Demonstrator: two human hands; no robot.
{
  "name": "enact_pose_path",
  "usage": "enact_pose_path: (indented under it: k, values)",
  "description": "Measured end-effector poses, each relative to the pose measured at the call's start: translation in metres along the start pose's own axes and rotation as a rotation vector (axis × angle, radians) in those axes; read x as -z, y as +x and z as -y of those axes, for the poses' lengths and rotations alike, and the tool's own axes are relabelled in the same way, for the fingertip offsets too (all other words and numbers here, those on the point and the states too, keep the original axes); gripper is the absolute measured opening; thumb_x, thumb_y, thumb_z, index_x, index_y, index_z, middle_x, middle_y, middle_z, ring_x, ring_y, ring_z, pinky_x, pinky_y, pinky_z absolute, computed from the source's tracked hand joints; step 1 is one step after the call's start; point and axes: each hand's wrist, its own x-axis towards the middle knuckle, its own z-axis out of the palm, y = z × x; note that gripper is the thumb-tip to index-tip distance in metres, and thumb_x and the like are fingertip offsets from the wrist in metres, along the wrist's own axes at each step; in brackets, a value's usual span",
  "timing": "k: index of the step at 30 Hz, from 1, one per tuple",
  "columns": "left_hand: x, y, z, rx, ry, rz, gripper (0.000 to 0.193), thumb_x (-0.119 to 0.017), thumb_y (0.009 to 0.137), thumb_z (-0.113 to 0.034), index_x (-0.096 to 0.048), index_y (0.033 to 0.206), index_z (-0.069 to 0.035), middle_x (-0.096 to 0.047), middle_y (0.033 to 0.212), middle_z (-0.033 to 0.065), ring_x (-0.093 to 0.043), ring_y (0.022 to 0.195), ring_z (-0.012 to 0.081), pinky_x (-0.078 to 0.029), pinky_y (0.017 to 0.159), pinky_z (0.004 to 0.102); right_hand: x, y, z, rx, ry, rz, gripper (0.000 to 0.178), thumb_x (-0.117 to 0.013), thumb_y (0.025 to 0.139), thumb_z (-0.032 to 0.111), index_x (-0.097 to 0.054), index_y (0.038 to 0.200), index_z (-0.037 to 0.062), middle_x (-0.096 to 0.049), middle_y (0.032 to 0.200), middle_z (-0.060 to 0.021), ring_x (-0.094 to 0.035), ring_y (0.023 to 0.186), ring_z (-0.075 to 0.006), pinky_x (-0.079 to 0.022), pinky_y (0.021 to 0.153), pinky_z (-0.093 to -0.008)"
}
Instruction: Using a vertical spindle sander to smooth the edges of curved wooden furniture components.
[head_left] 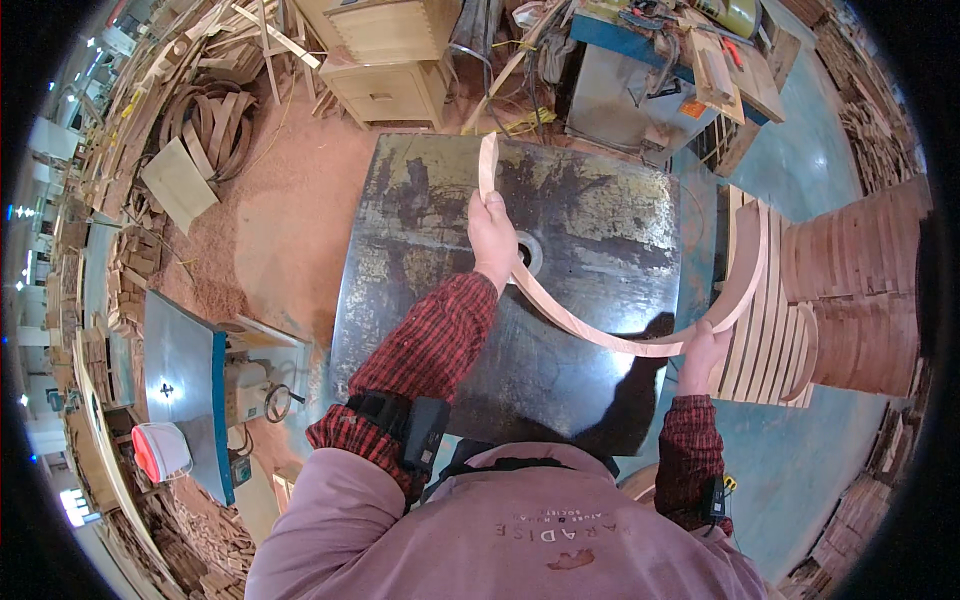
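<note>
A dark, worn metal table [420, 250] is taking up the middle of the view, with a round opening [528, 252] near its centre. Over it a long curved wooden strip [590, 325] is lying in a wide U, bending from the table's far edge past the opening to the right side. The left hand [492, 235] is clenching the strip's left arm just beside the opening. The right hand [703, 352] is grasping the strip at its bend, off the table's right edge. Behind it, stacked curved wooden pieces [860, 290] are standing on the floor.
</note>
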Motion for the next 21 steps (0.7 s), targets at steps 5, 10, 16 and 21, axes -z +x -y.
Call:
enact_pose_path:
  k: [5,10,16,21]
  values:
    - [0.002,0.033,0.003,-0.013,0.016,-0.018,0.034,-0.048,0.113,-0.027,-0.059,0.117,0.004,-0.065,0.091,0.0249,-0.063,0.083,0.0414,-0.050,0.081,0.0502,-0.036,0.009,0.007,0.173,-0.043,-0.059,0.064,-0.055,0.091,0.000,-0.036,0.151,-0.0127,-0.055,0.140,-0.0250,-0.058,0.127,-0.0341,-0.043,0.112,-0.0392]
    - [0.011,0.052,0.017,-0.023,0.039,-0.048,0.032,-0.050,0.112,-0.025,-0.059,0.118,0.005,-0.066,0.096,0.0271,-0.065,0.089,0.0444,-0.051,0.083,0.0505,-0.065,0.004,0.001,0.225,-0.123,-0.125,0.069,-0.054,0.094,0.002,-0.030,0.157,-0.0093,-0.050,0.146,-0.0273,-0.055,0.131,-0.0376,-0.040,0.115,-0.0413]
    - [0.025,0.089,0.022,-0.013,0.076,-0.067,0.037,-0.049,0.112,-0.027,-0.060,0.128,0.006,-0.068,0.104,0.0297,-0.068,0.100,0.0469,-0.052,0.088,0.0512,-0.102,0.013,0.019,0.229,-0.134,-0.113,0.067,-0.052,0.097,0.005,-0.028,0.158,-0.0115,-0.048,0.149,-0.0305,-0.053,0.135,-0.0399,-0.038,0.116,-0.0414]
    - [0.054,0.123,0.050,-0.080,0.099,-0.246,0.038,-0.047,0.113,-0.028,-0.061,0.122,0.006,-0.065,0.089,0.0186,-0.063,0.080,0.0329,-0.050,0.076,0.0458,-0.160,0.020,0.030,0.230,-0.091,-0.039,0.069,-0.052,0.095,0.002,-0.028,0.159,-0.0106,-0.048,0.151,-0.0307,-0.051,0.138,-0.0403,-0.037,0.118,-0.0419]
